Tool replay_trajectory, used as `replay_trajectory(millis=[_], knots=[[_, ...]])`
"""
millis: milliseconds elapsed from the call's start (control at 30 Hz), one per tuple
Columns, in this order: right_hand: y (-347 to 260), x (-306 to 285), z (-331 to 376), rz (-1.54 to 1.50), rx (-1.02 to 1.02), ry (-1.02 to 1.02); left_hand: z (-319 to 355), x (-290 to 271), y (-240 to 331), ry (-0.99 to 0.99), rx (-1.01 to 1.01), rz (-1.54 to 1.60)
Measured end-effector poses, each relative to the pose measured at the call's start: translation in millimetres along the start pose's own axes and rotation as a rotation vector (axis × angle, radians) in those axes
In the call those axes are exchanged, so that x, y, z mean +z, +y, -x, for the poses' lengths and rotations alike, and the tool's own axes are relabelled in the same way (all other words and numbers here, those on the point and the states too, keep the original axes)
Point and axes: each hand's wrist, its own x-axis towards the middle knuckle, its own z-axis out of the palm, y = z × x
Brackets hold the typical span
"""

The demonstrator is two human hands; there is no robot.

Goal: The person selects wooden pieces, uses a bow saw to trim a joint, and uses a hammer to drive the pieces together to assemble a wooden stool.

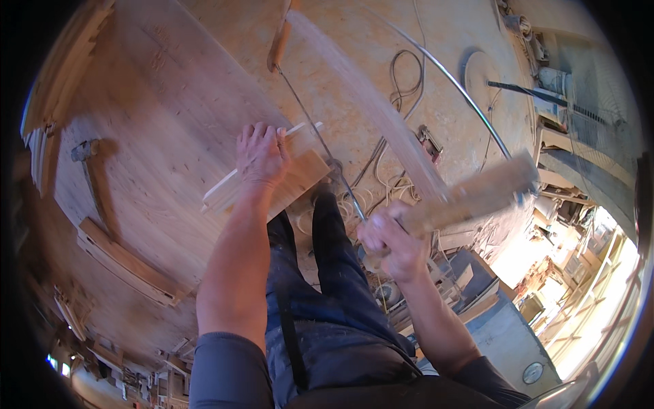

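Observation:
My right hand (395, 242) is closed round the near end of a large wooden frame saw (368, 102), below and right of centre. A thin blade runs along its left side and a metal rod along its right; the near wooden arm is blurred. My left hand (262, 155) presses down with curled fingers on a pale wooden piece (300, 174) at the workbench edge. A narrow light strip runs along that piece, under the hand. The saw blade passes close to the strip's far end; whether they touch I cannot tell.
The broad wooden workbench (157, 129) fills the left side. On it lie a hammer (85, 150) and a long, slightly curved wooden piece (129, 266). Cables (402, 75) coil on the dusty floor beyond the saw. Wood offcuts and a blue-grey machine (514, 337) stand at right.

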Motion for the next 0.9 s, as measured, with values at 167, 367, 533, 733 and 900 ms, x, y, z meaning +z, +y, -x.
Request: replay_trajectory(millis=[167,367,533,733,900], knots=[[-15,-26,38,-0.048,-0.059,-0.065,9,-14,9,-0.082,0.128,0.052],[3,-43,41,-0.041,-0.032,-0.062,5,-24,23,-0.318,0.155,0.227],[14,-47,36,-0.113,-0.018,-0.061,-18,-26,4,-0.327,0.241,0.218],[31,-40,28,0.049,-0.028,-0.006,-26,-6,8,-0.198,0.182,0.082],[37,-40,30,0.149,0.008,-0.02,-23,0,9,-0.181,0.195,0.008]])
